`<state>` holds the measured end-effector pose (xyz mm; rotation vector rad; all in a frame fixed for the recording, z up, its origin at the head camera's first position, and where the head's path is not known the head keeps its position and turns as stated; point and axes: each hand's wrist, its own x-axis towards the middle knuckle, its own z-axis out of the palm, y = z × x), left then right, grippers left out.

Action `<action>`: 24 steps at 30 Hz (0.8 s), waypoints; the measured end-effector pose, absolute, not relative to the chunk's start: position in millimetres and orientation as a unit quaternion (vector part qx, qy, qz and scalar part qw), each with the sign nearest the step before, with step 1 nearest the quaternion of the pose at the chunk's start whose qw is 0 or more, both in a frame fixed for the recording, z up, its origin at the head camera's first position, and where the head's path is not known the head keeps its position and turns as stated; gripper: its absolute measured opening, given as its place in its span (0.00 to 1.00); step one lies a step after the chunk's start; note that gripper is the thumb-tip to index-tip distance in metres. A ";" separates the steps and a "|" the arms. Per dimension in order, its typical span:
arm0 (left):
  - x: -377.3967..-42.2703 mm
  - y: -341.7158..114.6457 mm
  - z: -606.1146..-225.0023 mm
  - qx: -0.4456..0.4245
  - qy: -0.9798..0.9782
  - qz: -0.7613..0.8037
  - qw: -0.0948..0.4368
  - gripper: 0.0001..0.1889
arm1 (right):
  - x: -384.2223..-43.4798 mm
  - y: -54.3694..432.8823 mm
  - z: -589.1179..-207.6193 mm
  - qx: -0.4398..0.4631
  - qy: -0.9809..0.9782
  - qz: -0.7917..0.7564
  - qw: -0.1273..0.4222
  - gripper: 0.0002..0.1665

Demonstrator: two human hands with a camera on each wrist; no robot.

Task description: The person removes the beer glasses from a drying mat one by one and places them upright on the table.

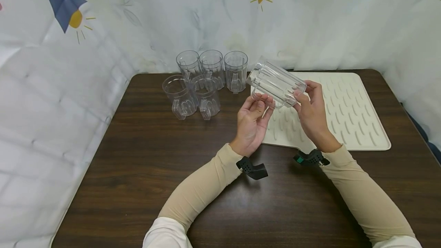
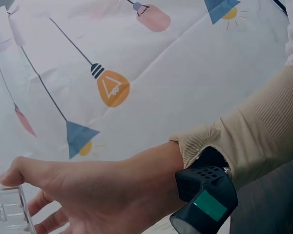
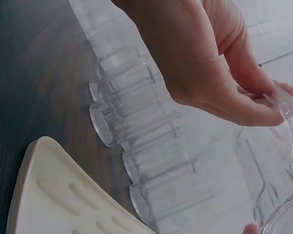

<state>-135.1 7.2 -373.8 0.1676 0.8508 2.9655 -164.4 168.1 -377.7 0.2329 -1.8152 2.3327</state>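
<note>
A clear plastic mug (image 1: 277, 83) is held tilted on its side above the left part of a cream drying mat (image 1: 351, 125). My left hand (image 1: 253, 125) pinches the mug's handle from below. My right hand (image 1: 313, 114) grips the mug's right end between thumb and fingers. In the left wrist view the right hand (image 2: 102, 190) appears with its thumb on the mug's edge (image 2: 24, 204). The right wrist view shows the left hand (image 3: 205, 68) with fingertips closed on the handle, while much of the mug (image 3: 278, 161) is cut off by the frame.
Several matching clear mugs (image 1: 206, 97) stand upright in two rows at the back left of the dark wooden table (image 1: 144, 163). Behind the table hangs a white patterned curtain (image 1: 165, 18). Raised ridges cover the mat.
</note>
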 end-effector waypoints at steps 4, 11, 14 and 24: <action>-134.8 7.0 -372.5 0.055 0.275 0.959 0.024 0.18 | -163.0 169.6 -376.4 0.080 -0.615 0.780 0.082 0.17; -135.2 5.3 -369.2 0.065 0.269 0.961 0.016 0.17 | -162.5 175.9 -377.2 0.116 -0.590 0.796 0.067 0.21; -135.5 3.9 -368.1 0.070 0.268 0.961 0.014 0.15 | -163.7 178.7 -378.7 0.121 -0.593 0.794 0.060 0.24; -135.5 -1.1 -364.0 0.092 0.292 0.952 0.013 0.10 | -158.2 192.0 -376.7 0.113 -0.600 0.789 0.058 0.35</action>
